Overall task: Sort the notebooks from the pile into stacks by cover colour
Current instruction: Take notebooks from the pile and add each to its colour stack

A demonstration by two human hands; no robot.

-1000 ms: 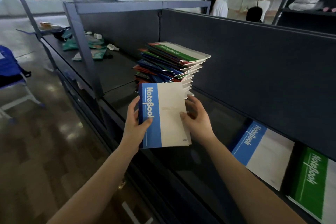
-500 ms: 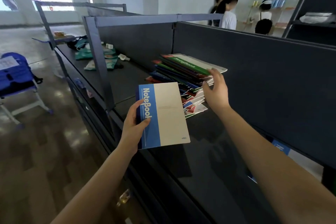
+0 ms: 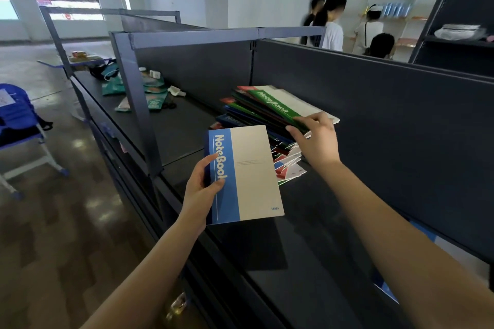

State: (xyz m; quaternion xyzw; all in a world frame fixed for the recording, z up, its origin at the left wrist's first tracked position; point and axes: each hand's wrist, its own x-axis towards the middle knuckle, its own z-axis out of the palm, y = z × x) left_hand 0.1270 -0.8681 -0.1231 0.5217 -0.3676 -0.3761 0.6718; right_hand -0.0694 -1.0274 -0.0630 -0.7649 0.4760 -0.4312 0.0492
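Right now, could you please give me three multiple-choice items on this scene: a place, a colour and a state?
1. Relative to the blue notebook in the left hand, the pile of notebooks lies
A. nearer the camera
B. beyond it, rightward
C. to its left
2. The top notebook of the pile has a band that is
A. green
B. red
C. yellow
3. The right hand is
A. hanging idle
B. holding the blue notebook
C. pinching the top notebook

1 B: the pile shows above and right of the held cover. 2 A: its band is green. 3 C: thumb and fingers close on its near corner.
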